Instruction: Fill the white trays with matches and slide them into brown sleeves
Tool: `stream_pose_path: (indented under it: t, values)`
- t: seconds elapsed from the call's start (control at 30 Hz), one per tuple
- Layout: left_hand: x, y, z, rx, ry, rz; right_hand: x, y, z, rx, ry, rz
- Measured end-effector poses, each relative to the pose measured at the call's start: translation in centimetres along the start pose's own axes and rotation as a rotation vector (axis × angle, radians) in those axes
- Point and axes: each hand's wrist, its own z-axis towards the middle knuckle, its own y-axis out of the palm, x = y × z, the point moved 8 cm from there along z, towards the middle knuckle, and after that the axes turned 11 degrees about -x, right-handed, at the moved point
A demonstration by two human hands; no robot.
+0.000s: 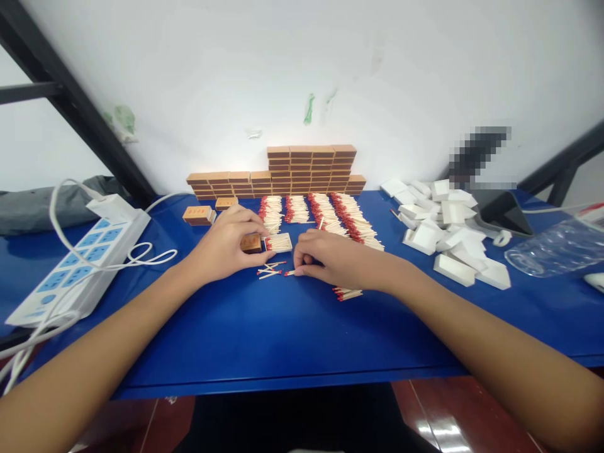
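Power strip (85, 270), just one, is lying well left of one half-open matchbox (250, 243), which the left hand (231, 244) is clamping between thumb and fingers on the blue table (264, 340). Just right of that matchbox, the right hand (325, 257) is pinching one match (289, 274); four match bunches (355, 217) are lying behind and rightward, and well right one white-box heap (455, 242) is resting before the white wall (212, 75).
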Motion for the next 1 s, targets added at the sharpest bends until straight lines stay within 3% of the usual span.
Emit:
stream_pose_path:
  t: [0.13,0.3,0.43,0.63,1.0]
  values:
    - [0.2,0.0,0.0,-0.006,0.005,0.001,0.0,-0.5,-0.2,0.035,-0.023,0.000]
    - [1.4,0.1,0.1,-0.026,0.038,-0.010,0.4,-1.8,-0.2,0.232,0.022,-0.031]
    - [2.1,0.3,0.2,-0.030,0.056,-0.031,0.3,-1.4,0.4,0.321,-0.011,-0.093]
    - [1.8,0.1,0.0,0.004,0.025,-0.044,0.2,-0.8,0.6,0.342,-0.117,-0.095]
    - [1.2,0.3,-0.2,-0.002,0.003,-0.064,0.3,-0.7,0.6,0.389,-0.146,-0.119]
